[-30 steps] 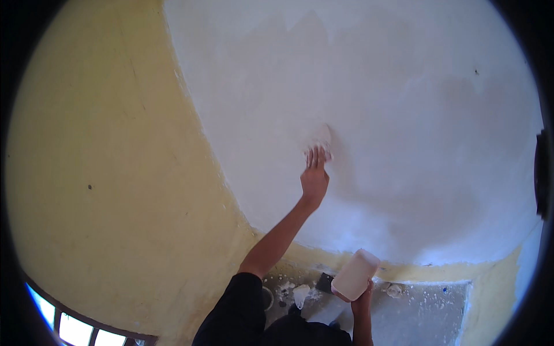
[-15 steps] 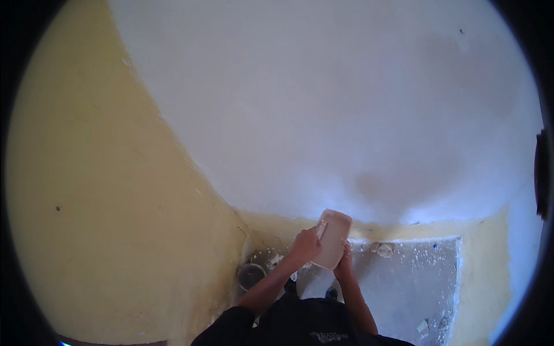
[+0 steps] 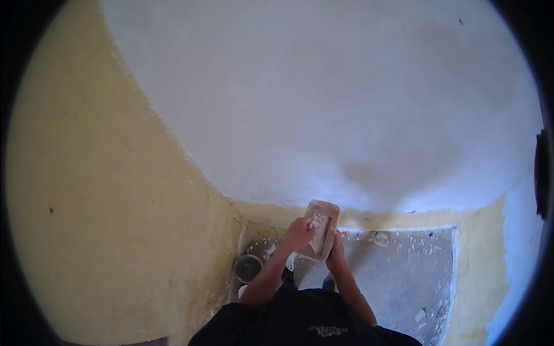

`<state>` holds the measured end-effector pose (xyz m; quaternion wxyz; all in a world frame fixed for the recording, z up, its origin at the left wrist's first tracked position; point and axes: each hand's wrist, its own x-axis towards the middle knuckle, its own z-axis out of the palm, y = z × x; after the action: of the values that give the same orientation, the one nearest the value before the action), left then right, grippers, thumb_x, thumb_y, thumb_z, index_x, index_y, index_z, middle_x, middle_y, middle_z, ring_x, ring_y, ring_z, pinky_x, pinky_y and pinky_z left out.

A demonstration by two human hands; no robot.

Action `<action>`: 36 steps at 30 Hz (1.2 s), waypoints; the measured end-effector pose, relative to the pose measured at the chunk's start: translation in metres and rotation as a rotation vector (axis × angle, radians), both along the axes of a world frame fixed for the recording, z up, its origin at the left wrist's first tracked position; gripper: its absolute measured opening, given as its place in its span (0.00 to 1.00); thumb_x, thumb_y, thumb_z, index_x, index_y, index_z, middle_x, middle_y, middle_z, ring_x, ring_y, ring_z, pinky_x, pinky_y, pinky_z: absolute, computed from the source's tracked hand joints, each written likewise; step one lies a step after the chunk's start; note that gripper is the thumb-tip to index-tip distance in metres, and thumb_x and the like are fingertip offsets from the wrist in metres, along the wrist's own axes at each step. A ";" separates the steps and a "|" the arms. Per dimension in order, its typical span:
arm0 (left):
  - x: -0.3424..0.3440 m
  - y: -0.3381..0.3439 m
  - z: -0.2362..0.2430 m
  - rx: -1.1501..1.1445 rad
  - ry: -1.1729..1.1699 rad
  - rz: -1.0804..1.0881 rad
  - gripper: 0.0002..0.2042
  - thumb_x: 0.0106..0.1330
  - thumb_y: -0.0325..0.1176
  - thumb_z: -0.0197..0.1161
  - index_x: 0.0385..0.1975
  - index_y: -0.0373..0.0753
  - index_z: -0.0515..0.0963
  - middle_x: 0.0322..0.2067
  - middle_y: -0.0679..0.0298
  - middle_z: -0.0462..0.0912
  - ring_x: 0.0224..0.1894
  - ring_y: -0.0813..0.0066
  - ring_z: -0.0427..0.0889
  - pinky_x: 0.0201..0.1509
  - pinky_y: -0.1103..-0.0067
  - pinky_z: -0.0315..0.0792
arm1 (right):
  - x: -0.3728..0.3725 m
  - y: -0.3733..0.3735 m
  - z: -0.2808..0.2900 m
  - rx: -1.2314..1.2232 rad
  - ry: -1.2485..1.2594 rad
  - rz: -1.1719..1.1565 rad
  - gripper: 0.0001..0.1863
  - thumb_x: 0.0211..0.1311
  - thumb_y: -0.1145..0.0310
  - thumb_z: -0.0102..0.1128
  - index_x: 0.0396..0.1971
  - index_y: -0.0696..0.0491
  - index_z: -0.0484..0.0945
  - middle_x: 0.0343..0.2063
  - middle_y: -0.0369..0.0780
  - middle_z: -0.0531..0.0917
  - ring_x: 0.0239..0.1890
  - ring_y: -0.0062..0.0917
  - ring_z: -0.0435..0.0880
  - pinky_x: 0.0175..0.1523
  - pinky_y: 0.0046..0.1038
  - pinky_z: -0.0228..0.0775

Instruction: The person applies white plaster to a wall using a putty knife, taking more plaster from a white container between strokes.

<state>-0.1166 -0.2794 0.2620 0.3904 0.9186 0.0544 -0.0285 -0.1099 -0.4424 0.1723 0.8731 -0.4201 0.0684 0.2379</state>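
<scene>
A shallow pinkish-beige tray [image 3: 328, 208] is held out in front of me, tilted, close to the foot of the wall. My right hand [image 3: 336, 249] grips its right side near the lower corner. Closed over the tray's left side, my left hand [image 3: 299, 233] holds a flat scraper [image 3: 321, 236], its handle hidden in the fingers. White paste [image 3: 317, 219] sits in lumps on the scraper's pale blade, which lies over the tray's inside.
A white-coated wall [image 3: 323, 104] rises ahead, with a yellow wall [image 3: 104, 202] at left. A dark bucket [image 3: 248, 269] stands on the floor by the left corner. The grey floor [image 3: 386, 282] carries white splashes, a pale crumpled lump [image 3: 379, 238] and scraps at right.
The scraper has shifted from the tray's left edge over its middle, and more paste shows on it. Tray and both hands sit slightly farther left and up in view.
</scene>
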 end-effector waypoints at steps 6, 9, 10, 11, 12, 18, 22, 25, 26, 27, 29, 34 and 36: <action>-0.019 0.036 0.020 -0.862 -0.009 0.246 0.11 0.59 0.20 0.56 0.41 0.30 0.79 0.27 0.64 0.82 0.30 0.83 0.79 0.35 0.82 0.74 | 0.004 0.004 0.026 0.069 0.065 0.022 0.24 0.66 0.54 0.50 0.56 0.51 0.61 0.48 0.41 0.71 0.52 0.28 0.74 0.49 0.32 0.74; -0.020 0.047 0.016 -0.968 0.027 0.321 0.12 0.61 0.19 0.56 0.44 0.29 0.77 0.33 0.63 0.83 0.32 0.81 0.81 0.38 0.83 0.75 | 0.006 0.006 0.024 0.057 0.072 0.037 0.24 0.70 0.50 0.41 0.56 0.52 0.66 0.48 0.38 0.75 0.50 0.26 0.76 0.54 0.30 0.70; -0.022 0.048 0.005 -1.128 0.054 0.329 0.13 0.62 0.19 0.56 0.47 0.29 0.75 0.37 0.62 0.82 0.36 0.79 0.81 0.41 0.82 0.76 | 0.007 0.005 0.017 0.081 0.093 0.037 0.25 0.70 0.49 0.41 0.55 0.52 0.67 0.48 0.38 0.76 0.50 0.27 0.76 0.54 0.30 0.70; -0.022 0.046 -0.001 -1.282 0.047 0.353 0.14 0.63 0.19 0.55 0.50 0.29 0.74 0.40 0.61 0.82 0.39 0.78 0.81 0.44 0.82 0.77 | 0.017 0.001 0.013 0.115 0.102 0.068 0.25 0.70 0.49 0.41 0.55 0.52 0.68 0.47 0.38 0.77 0.49 0.27 0.77 0.54 0.31 0.71; -0.027 0.051 -0.007 -1.270 0.030 0.360 0.14 0.63 0.19 0.55 0.50 0.29 0.74 0.40 0.61 0.82 0.39 0.78 0.81 0.44 0.82 0.77 | 0.017 0.006 0.016 0.128 0.095 0.083 0.25 0.70 0.49 0.41 0.55 0.52 0.68 0.47 0.38 0.77 0.49 0.27 0.77 0.54 0.31 0.71; -0.038 0.049 0.031 -1.346 -0.112 0.381 0.19 0.65 0.20 0.54 0.57 0.30 0.67 0.48 0.60 0.78 0.48 0.76 0.79 0.53 0.79 0.75 | 0.000 -0.014 0.037 0.196 0.029 0.034 0.20 0.70 0.55 0.41 0.53 0.52 0.67 0.48 0.40 0.74 0.49 0.29 0.77 0.53 0.32 0.73; -0.014 0.032 0.132 -1.161 -0.610 0.441 0.17 0.67 0.23 0.53 0.55 0.31 0.70 0.46 0.62 0.79 0.46 0.74 0.80 0.55 0.78 0.74 | -0.012 -0.079 0.073 0.149 0.034 -0.043 0.23 0.72 0.53 0.38 0.57 0.52 0.65 0.48 0.40 0.75 0.52 0.26 0.76 0.56 0.29 0.70; 0.027 0.054 0.186 -0.590 -0.793 0.539 0.16 0.67 0.23 0.51 0.54 0.31 0.71 0.44 0.60 0.81 0.43 0.75 0.81 0.52 0.78 0.75 | -0.004 -0.095 0.073 0.125 -0.007 -0.085 0.25 0.71 0.49 0.40 0.59 0.51 0.64 0.51 0.39 0.74 0.55 0.28 0.75 0.59 0.33 0.68; 0.048 0.035 0.204 -0.324 -0.883 0.658 0.16 0.67 0.22 0.50 0.54 0.30 0.71 0.45 0.57 0.81 0.44 0.72 0.82 0.52 0.77 0.75 | 0.002 -0.109 0.075 0.153 0.028 -0.099 0.27 0.69 0.47 0.42 0.59 0.49 0.64 0.54 0.39 0.73 0.56 0.30 0.74 0.61 0.36 0.66; 0.064 0.023 0.219 -0.026 -0.966 0.780 0.16 0.68 0.22 0.49 0.54 0.30 0.71 0.46 0.54 0.81 0.46 0.69 0.82 0.51 0.76 0.76 | 0.002 -0.115 0.068 0.100 -0.033 -0.141 0.27 0.70 0.47 0.40 0.61 0.49 0.61 0.56 0.39 0.72 0.58 0.31 0.73 0.62 0.38 0.65; 0.108 0.029 0.208 0.412 -1.413 0.777 0.18 0.67 0.20 0.49 0.57 0.30 0.69 0.51 0.48 0.77 0.51 0.63 0.80 0.51 0.74 0.76 | -0.002 -0.131 0.072 0.186 0.006 -0.151 0.27 0.70 0.48 0.40 0.60 0.49 0.62 0.55 0.39 0.72 0.58 0.30 0.72 0.62 0.37 0.65; 0.193 -0.023 0.128 0.475 -1.041 0.721 0.28 0.58 0.18 0.49 0.63 0.34 0.61 0.64 0.44 0.59 0.66 0.45 0.59 0.63 0.64 0.66 | -0.001 -0.183 0.086 0.213 -0.037 -0.130 0.24 0.72 0.51 0.39 0.60 0.49 0.60 0.56 0.39 0.70 0.61 0.31 0.69 0.64 0.38 0.64; 0.185 -0.066 0.103 0.456 -1.034 0.626 0.27 0.59 0.18 0.50 0.62 0.33 0.63 0.62 0.44 0.63 0.64 0.45 0.63 0.60 0.65 0.69 | 0.003 -0.205 0.075 0.145 0.026 -0.301 0.23 0.72 0.55 0.40 0.61 0.48 0.57 0.59 0.39 0.66 0.62 0.32 0.66 0.64 0.39 0.64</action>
<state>0.0682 -0.3457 0.3646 0.1512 0.8143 0.1295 0.5453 -0.1065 -0.6472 0.2472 0.9259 -0.3378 0.1243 0.1144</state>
